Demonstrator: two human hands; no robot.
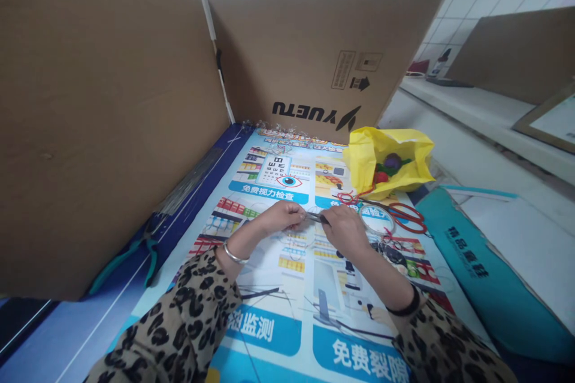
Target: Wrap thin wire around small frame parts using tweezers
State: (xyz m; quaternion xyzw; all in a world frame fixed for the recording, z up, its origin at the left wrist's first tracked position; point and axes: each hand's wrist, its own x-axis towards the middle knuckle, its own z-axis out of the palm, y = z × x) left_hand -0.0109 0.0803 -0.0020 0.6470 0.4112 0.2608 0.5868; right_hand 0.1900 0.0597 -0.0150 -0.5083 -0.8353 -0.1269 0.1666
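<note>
My left hand [286, 215] is closed in a pinch at the tip of a small metal tool that looks like pliers [315, 216]. A thin wire [299, 243] loops below these fingers and seems to be held in them. My right hand [345, 228] is wrapped round the tool's dark handle, its jaws pointing left. Right of this hand lie a pale ring [377, 219] and red-handled scissors [408, 218]. Dark strips and loose wires [260, 293] are scattered below my hands on the printed poster sheet [269, 251].
A yellow bag [363, 158] with balls of yarn inside stands at the back right, beside a teal box [467, 251]. Cardboard panels [287, 42] rise behind and at left. Teal-handled pliers [151, 260], a wire bundle [191, 182] and several wire shapes [283, 137] lie around.
</note>
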